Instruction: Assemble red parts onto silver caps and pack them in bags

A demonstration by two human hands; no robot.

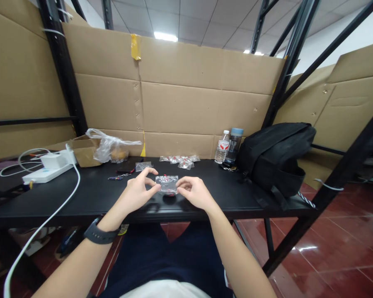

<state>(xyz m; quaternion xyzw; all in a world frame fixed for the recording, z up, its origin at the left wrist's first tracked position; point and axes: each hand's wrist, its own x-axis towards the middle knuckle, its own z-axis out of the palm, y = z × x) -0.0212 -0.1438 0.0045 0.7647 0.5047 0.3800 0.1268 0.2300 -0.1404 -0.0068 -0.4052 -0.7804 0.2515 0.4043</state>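
Between my hands, just above the near part of the black table (102,194), is a small clear plastic bag (167,185) with red bits along its top. My left hand (138,190) holds the bag's left edge with the thumb and a finger, while the index finger arches above. At the right edge, my right hand (194,191) pinches the bag between thumb and fingers. Something dark red shows just below the bag, too small to make out. Farther back lie a flat clear packet (143,166) and a group of clear packets with red bits (179,159).
A white power strip (48,173) with cables sits at the left, near a cardboard box (86,151) and a tied plastic bag (110,147). A water bottle (222,148), a blue-lidded bottle (235,145) and a black backpack (273,155) stand at the right.
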